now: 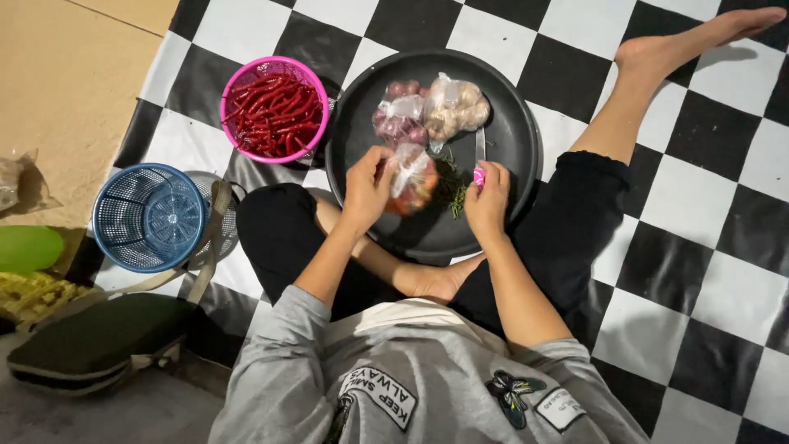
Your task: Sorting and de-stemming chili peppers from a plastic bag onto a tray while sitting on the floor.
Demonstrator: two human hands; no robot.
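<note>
At frame centre, over the black round tray (509,156), the left hand (367,187) gripped a clear bag of tomatoes (412,182) by its left edge. The right hand (486,202), just right of the bag, was clenched on a pink-handled knife (480,163) with its blade pointing up-frame

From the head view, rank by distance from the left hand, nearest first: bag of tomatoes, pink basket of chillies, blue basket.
From the left hand:
1. Bag of tomatoes, touching it, on the tray.
2. Pink basket of chillies, up-left.
3. Blue basket, far left.
</note>
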